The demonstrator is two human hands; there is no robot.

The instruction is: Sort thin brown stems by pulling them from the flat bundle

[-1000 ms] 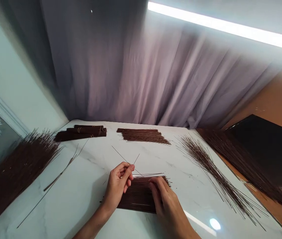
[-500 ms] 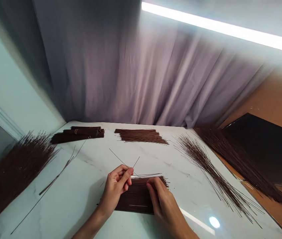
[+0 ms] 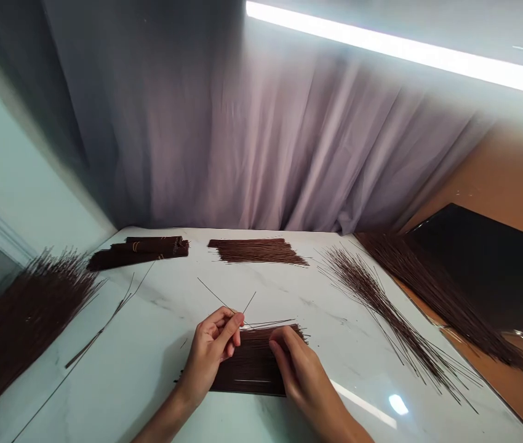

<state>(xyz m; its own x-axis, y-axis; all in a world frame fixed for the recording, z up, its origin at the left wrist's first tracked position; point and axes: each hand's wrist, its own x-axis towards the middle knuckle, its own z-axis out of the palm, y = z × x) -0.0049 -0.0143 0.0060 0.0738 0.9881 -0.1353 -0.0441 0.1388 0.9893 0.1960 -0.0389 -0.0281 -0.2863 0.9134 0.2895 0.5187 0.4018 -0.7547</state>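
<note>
Over the last second very little has shifted: the left hand keeps its thumb and forefinger pinched on a couple of thin sticks that cross and stick up toward the far edge of the bench, and the right hand stays laid flat, fingers loosely spread, on the flat pile of brown sticks near the front edge at the middle. Only the view has drifted a touch, so the work reads as paused in the middle of picking single sticks out of that pile, not moving on. Along the far edge lie tied bundles toward the left corner and a neat loose layer beside them, well apart from the hands. A fanned heap spreads toward the right edge, with a longer heap just beyond it off the bench side. A big heap sits at the left edge, and a few stray sticks lie between it and the hands. No brand, label or writing can be read anywhere.
</note>
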